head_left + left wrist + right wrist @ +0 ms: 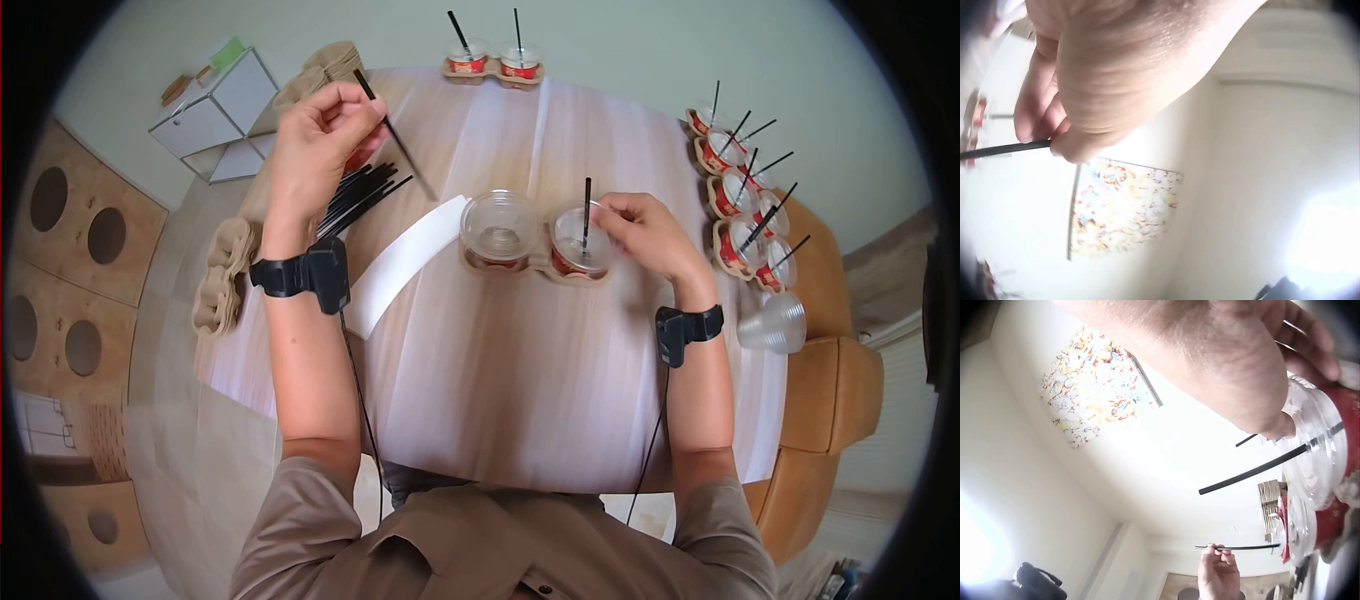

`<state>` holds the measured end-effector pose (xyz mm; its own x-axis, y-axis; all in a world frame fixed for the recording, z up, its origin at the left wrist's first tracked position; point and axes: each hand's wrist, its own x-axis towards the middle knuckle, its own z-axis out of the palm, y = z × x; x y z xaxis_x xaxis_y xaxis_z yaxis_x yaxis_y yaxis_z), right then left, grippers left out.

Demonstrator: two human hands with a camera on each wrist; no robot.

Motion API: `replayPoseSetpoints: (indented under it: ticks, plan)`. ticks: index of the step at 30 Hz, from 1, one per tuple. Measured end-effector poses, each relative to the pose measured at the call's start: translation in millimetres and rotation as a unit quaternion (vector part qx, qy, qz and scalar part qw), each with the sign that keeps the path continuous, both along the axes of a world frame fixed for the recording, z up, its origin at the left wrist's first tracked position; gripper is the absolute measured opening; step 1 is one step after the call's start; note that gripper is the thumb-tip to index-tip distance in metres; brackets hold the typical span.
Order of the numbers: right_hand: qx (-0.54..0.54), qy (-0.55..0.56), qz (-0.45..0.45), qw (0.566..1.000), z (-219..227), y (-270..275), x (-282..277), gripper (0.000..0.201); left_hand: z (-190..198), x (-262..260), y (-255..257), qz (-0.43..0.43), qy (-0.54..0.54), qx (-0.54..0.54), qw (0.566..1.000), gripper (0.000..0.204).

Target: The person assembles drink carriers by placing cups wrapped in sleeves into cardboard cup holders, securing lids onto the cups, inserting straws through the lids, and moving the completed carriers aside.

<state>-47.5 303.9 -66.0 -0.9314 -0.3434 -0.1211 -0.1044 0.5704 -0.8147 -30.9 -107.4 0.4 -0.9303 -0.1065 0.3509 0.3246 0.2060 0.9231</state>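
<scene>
My left hand is raised over the table's left side and pinches a black straw between thumb and fingers, its lower end slanting toward the middle. Below that hand lies a bunch of black straws. Two red cups with clear lids stand side by side in a brown pulp carrier. No straw stands in the left cup; an upright black straw sticks out of the right cup. My right hand holds that right cup at its lid, thumb against the lid.
A curved white strip lies left of the carrier. Filled carriers with strawed cups line the right edge, another the far edge. Stacked clear lids lie at right. Pulp carriers are stacked at left.
</scene>
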Motion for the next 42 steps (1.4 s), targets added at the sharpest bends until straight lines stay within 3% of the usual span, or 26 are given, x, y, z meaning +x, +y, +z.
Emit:
replayPoseSetpoints:
  ticks: [1,3,7,21,29,42]
  plan:
    - [-0.002,0.001,0.002,1.0,-1,0,0,0.031,2,2,9,-0.003,0.0,0.001,1.0,0.01]
    - [-0.003,0.002,0.004,1.0,0,0,0,0.032,4,3,24,-0.09,0.024,0.047,0.995,0.01]
    - [-0.015,0.003,-0.003,1.0,-6,2,-3,0.034,1,3,41,-0.124,0.013,0.016,0.992,0.01]
    - [-0.015,0.005,-0.01,1.0,-8,1,-4,0.035,11,14,53,-0.144,-0.014,-0.007,0.989,0.006]
    - [-0.017,0.004,-0.016,1.0,-8,1,-4,0.036,5,11,53,-0.152,-0.051,-0.124,0.979,0.006]
    - [0.008,-0.003,-0.011,1.0,-4,-2,-1,0.034,6,19,67,-0.178,-0.084,-0.205,0.959,0.01]
